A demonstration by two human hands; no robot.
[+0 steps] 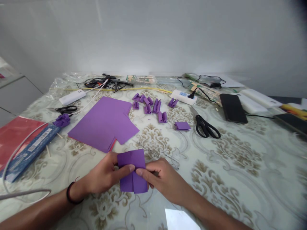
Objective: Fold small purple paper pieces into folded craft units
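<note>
Here's the left hand [105, 174] and right hand [164, 179], pinching the folded purple paper [130, 179] from opposite sides; it sits right between them over the tabletop [240, 191], long axis pointing away from the person, neither hand clearly nearer

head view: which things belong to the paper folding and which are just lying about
Likely part of it:
folded purple paper in the left hand and right hand
purple sheets
small folded pieces
perhaps the right-side scissors

Seemingly just lying about:
power strip
black phone
black cables
</note>
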